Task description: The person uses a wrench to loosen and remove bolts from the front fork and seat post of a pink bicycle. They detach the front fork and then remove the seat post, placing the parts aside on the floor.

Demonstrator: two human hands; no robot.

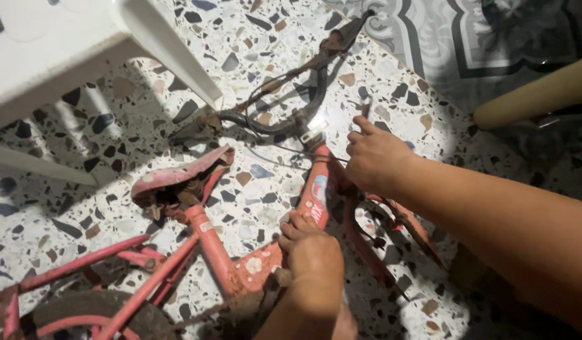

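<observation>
Left hand (311, 247) curls its fingers over the pink bike frame (215, 252), gripping the down tube. Right hand (374, 157) closes around a small tool (365, 108) just beside the head tube, below the dark handlebar (291, 107). Bike lies on the terrazzo floor (253, 38), saddle (178, 173) left, white chair (64, 44) beyond.

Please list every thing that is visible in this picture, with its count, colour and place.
bicycle: one, red and worn, lying on its side across the floor.
saddle: one, faded pink, left of centre.
handlebar: one, dark, upper centre.
rear wheel: one, dark tyre, bottom left.
plastic chair: one, white, top left.
floor: terrazzo, speckled; patterned tiles at top right.
rounded bar: one, beige, right edge.
left hand: gripping the bicycle frame, bottom centre.
right hand: closed near the handlebar stem; what it holds is unclear.
</observation>
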